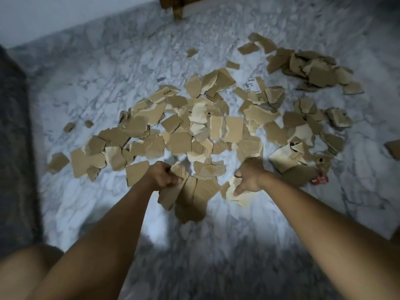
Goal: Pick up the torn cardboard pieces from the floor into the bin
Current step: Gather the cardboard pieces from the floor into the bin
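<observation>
Wooden furniture leg (178,9); white wall (65,14) left of it; grey fuzzy fabric (15,148) farther left, nearer; small red object (320,179) right, nearer.

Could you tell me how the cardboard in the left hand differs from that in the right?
The left hand grips a brown stack of several pieces; the right hand holds a pale piece. The brown stack is larger and flatter; the pale piece looks crumpled. Both are torn cardboard.

Tan-brown cardboard pieces (179,135) on white, grey-veined marble floor (91,83)
</observation>
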Demonstrator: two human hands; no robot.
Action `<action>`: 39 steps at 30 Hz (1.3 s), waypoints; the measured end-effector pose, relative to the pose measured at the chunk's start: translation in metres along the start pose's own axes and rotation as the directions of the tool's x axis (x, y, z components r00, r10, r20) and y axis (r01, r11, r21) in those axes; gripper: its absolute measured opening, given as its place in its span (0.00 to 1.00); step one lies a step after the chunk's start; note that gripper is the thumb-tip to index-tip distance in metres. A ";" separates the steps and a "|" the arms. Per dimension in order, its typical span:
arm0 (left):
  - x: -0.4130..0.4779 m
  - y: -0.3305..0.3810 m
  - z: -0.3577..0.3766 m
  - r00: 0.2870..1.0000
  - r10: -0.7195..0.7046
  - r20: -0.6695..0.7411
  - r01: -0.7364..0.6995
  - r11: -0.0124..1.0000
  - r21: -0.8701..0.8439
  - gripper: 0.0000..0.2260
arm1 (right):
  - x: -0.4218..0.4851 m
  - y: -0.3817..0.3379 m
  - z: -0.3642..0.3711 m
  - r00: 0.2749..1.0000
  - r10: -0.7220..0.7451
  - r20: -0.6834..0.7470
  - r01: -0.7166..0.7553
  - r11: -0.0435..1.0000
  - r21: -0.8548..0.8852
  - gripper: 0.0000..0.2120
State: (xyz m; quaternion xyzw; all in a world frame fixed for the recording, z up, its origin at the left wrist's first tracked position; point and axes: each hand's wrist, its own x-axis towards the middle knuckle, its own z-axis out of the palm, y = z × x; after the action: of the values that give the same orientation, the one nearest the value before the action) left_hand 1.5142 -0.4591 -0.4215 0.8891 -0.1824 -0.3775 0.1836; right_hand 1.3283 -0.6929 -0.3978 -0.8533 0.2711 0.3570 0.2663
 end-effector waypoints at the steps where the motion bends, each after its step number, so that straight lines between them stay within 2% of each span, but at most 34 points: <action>1: -0.005 0.002 -0.006 0.998 0.001 0.068 -0.001 1.000 -0.007 0.14 | 0.002 -0.008 0.000 0.999 -0.010 -0.052 0.010 1.000 -0.001 0.17; 2: -0.008 0.003 -0.007 0.990 0.015 0.139 -0.013 1.000 -0.020 0.11 | 0.001 -0.016 0.002 0.996 -0.029 -0.082 0.027 0.999 -0.022 0.15; 4: -0.014 0.003 0.002 0.969 0.031 0.246 -0.035 0.999 0.011 0.11 | 0.009 -0.023 0.019 0.988 -0.070 -0.136 0.051 0.988 -0.143 0.28; 6: -0.017 0.002 0.021 0.957 0.038 0.288 -0.051 0.998 0.038 0.13 | 0.016 -0.021 0.045 0.981 -0.080 -0.179 0.034 0.969 -0.246 0.33; 7: -0.019 0.003 0.030 0.959 0.051 0.280 -0.082 0.992 0.100 0.16 | 0.019 -0.017 0.056 0.978 -0.070 -0.195 0.018 0.966 -0.260 0.33; 9: -0.011 -0.004 0.050 0.975 0.111 0.192 -0.165 0.941 0.296 0.31 | 0.025 -0.008 0.070 0.977 -0.031 -0.211 -0.014 0.978 -0.208 0.34; 11: -0.004 -0.010 0.064 0.982 0.156 0.106 -0.183 0.923 0.340 0.36 | 0.030 -0.001 0.070 0.971 0.016 -0.237 -0.053 0.987 -0.150 0.37; 14: -0.002 -0.010 0.071 0.984 0.167 0.065 -0.179 0.944 0.279 0.35 | 0.036 0.003 0.062 0.966 0.088 -0.244 -0.142 0.967 -0.211 0.41; 16: -0.006 -0.007 0.069 0.982 0.190 0.013 -0.188 0.957 0.221 0.29 | 0.038 0.000 0.061 0.960 0.106 -0.258 -0.182 0.939 -0.292 0.41; 19: -0.007 -0.009 0.057 0.981 0.186 -0.053 -0.183 0.981 0.065 0.24 | 0.038 -0.002 0.064 0.946 0.075 -0.315 -0.184 0.925 -0.333 0.37; 22: -0.007 -0.013 0.030 0.989 0.133 -0.063 -0.134 0.991 -0.014 0.27 | 0.035 -0.007 0.070 0.943 0.049 -0.330 -0.164 0.930 -0.330 0.30; 24: -0.010 -0.015 0.013 0.992 0.119 0.044 -0.117 0.991 -0.057 0.25 | 0.030 -0.011 0.073 0.956 0.055 -0.287 -0.155 0.928 -0.339 0.29; 26: -0.017 -0.019 0.008 0.971 0.095 0.219 -0.100 0.995 0.012 0.13 | 0.025 -0.013 0.069 0.993 0.001 -0.116 -0.041 0.939 -0.341 0.28; 28: -0.022 -0.024 0.018 0.951 0.060 0.303 -0.078 0.996 0.048 0.11 | 0.018 -0.020 0.056 0.994 -0.086 0.064 0.102 0.945 -0.311 0.29; 30: -0.029 -0.027 0.038 0.951 0.061 0.302 -0.081 0.995 0.054 0.18 | 0.014 -0.036 0.043 0.972 -0.231 0.036 0.226 0.889 -0.398 0.27; 32: -0.029 -0.032 0.064 0.971 0.142 0.190 -0.186 0.953 0.241 0.26 | 0.016 -0.059 0.038 0.918 -0.397 -0.014 0.335 0.794 -0.508 0.26; 33: -0.030 -0.034 0.074 0.973 0.190 0.130 -0.222 0.925 0.308 0.26 | 0.018 -0.070 0.040 0.891 -0.454 -0.020 0.365 0.741 -0.564 0.25; 34: -0.031 -0.037 0.083 0.970 0.230 0.074 -0.241 0.920 0.309 0.24 | 0.019 -0.080 0.045 0.875 -0.484 -0.016 0.373 0.696 -0.614 0.25; 37: -0.038 -0.044 0.090 0.969 0.248 0.005 -0.243 0.946 0.215 0.23 | 0.026 -0.092 0.065 0.888 -0.460 -0.003 0.298 0.580 -0.758 0.25; 39: -0.042 -0.048 0.089 0.969 0.243 -0.033 -0.236 0.959 0.157 0.24 | 0.026 -0.091 0.076 0.875 -0.482 -0.044 0.255 0.536 -0.805 0.27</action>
State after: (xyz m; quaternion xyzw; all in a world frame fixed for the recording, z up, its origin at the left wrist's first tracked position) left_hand 1.4301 -0.4148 -0.4766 0.8814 -0.3120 -0.3143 0.1646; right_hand 1.3680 -0.5864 -0.4398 -0.9589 -0.0659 0.2580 -0.0978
